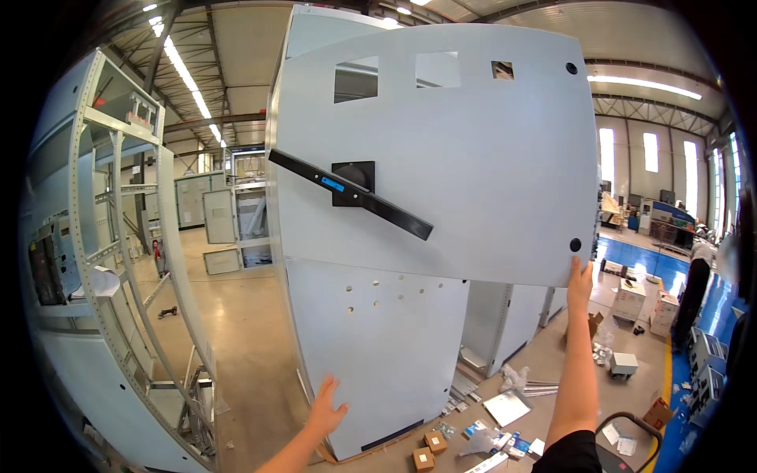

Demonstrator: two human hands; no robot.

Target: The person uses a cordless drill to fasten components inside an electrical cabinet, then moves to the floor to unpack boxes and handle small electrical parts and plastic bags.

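Observation:
A large light-grey cabinet door (pixel 473 173) stands swung out in front of me. It has three rectangular cutouts near its top and two round black knobs (pixel 576 245) at its right edge. A long black lever handle (pixel 394 214) sits slantwise on a square black plate, with a blue strip at its middle. My right hand (pixel 579 285) grips the door's lower right corner, just under the lower knob; part of its fingers is hidden behind the edge. Low down, my left hand (pixel 325 410) has its fingers apart, in front of the lower grey panel (pixel 378 370) with several small holes.
An open metal frame (pixel 118 197) stands at the left. On the floor at the right lie small cardboard boxes (pixel 423 459), plastic wrap, metal strips and a white plate (pixel 506 407). A black curved chair back (pixel 643 426) is near my right arm. A person in dark clothes (pixel 692 292) stands farther right.

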